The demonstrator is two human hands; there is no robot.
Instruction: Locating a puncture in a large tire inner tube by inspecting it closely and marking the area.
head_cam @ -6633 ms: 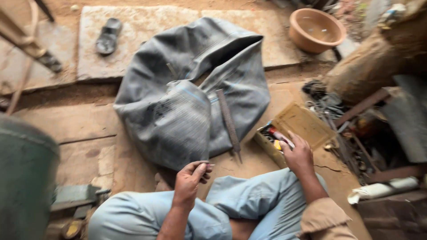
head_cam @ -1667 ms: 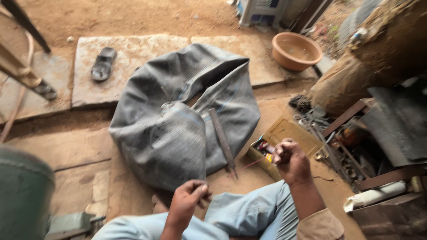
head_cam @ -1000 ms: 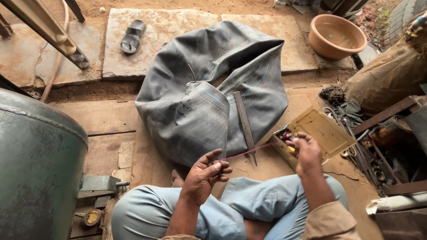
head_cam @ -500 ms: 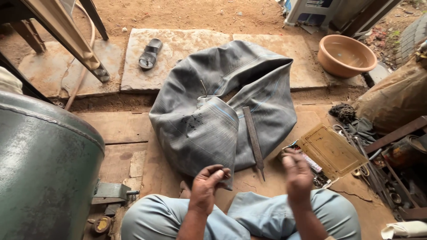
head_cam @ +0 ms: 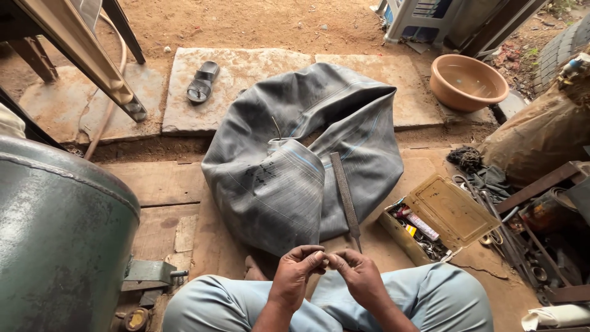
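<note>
Pinching something tiny, both hands (head_cam: pixel 329 270) meet (beside the file (head_cam: pixel 345 195)).

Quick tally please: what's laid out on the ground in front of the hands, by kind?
Grey inner tube: 1
Metal file: 1
Open yellow-brown tool box: 1
Terracotta basin: 1
Black sandal: 1
Total: 5
The left hand and right hand meet over something too small to tell.

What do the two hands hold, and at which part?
The left hand and right hand pinch something tiny between their fingertips; what it is cannot be told.
</note>
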